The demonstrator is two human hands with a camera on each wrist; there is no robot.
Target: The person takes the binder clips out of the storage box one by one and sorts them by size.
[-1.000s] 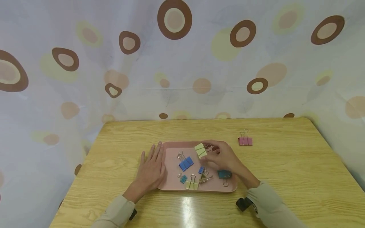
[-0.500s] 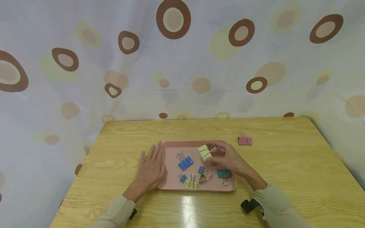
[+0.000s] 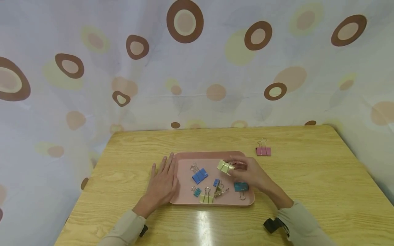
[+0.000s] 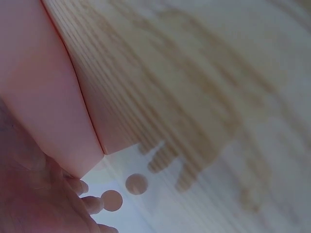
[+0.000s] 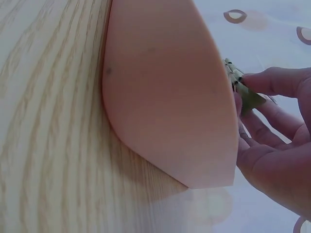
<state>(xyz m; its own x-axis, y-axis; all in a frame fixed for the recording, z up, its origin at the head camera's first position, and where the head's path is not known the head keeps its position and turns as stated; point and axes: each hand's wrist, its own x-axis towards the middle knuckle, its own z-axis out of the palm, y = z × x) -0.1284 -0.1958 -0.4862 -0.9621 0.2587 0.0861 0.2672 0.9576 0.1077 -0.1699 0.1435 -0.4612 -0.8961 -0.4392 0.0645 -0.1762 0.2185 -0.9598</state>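
Yellow clip (image 3: 225, 166), over tray (image 3: 185, 164), pinched in right hand (image 3: 248, 173); left hand (image 3: 163, 182) flat, fingers straight, at tray's side. Step looks like lifting out; next likely calls for clearing the tray.

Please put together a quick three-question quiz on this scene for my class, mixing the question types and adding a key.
1. Multiple choice: what colour is the clip held by the right hand? (a) blue (b) yellow (c) pink
2. True or false: every clip in view lies in the tray.
3. Fill in the blank: the left hand rests with straight fingers at the tray's ____ edge, as the person sees it.

Key
1. b: it is the yellow clip.
2. False: the pink clip is on the table.
3. left
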